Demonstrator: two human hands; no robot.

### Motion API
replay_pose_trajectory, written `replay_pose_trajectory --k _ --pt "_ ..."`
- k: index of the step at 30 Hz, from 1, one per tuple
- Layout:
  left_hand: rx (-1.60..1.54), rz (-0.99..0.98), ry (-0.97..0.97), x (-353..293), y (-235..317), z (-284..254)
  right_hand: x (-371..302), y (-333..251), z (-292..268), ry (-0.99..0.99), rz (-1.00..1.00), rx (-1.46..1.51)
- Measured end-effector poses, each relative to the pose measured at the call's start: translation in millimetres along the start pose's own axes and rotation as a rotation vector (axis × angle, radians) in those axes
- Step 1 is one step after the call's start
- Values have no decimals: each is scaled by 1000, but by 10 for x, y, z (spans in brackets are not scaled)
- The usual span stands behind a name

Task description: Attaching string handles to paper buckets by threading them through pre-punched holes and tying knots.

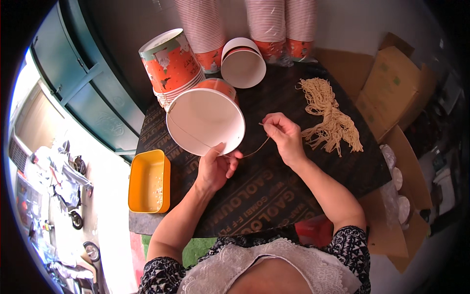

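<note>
A paper bucket [203,115], white inside and orange outside, lies tipped with its mouth toward me. My left hand [215,166] is closed on its near rim, thumb on the inner side. A thin tan cord [257,151] runs from the bucket's upper left rim across the opening, past my left fingers, to my right hand [285,138]. That hand pinches the cord near its end, to the right of the bucket and apart from it. A bundle of similar tan cords [330,115] lies on the table at the right.
A yellow tub [166,183] with small pale bits stands at the table's left edge. Behind the bucket are stacked orange buckets [169,61], another bucket lying open [244,68] and tall wrapped stacks [267,24]. Cardboard boxes [391,83] stand right of the dark table [249,196].
</note>
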State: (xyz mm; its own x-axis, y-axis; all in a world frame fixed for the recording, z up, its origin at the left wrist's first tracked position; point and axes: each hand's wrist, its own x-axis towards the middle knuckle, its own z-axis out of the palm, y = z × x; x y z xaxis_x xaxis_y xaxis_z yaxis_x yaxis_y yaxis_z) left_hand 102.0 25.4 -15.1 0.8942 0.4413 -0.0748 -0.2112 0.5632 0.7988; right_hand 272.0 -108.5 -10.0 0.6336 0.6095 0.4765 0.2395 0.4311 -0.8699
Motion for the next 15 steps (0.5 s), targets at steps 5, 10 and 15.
replay_pose_trajectory --k 5,10,15 --pt "-68 -70 -36 -10 -9 -7 -124 -110 140 9 -363 -264" --pt "-185 -181 -110 -16 -32 -61 -198 -253 244 -20 -583 -385" --pt "-256 -220 -128 -10 -82 -91 -238 -279 280 -35 -598 -390"
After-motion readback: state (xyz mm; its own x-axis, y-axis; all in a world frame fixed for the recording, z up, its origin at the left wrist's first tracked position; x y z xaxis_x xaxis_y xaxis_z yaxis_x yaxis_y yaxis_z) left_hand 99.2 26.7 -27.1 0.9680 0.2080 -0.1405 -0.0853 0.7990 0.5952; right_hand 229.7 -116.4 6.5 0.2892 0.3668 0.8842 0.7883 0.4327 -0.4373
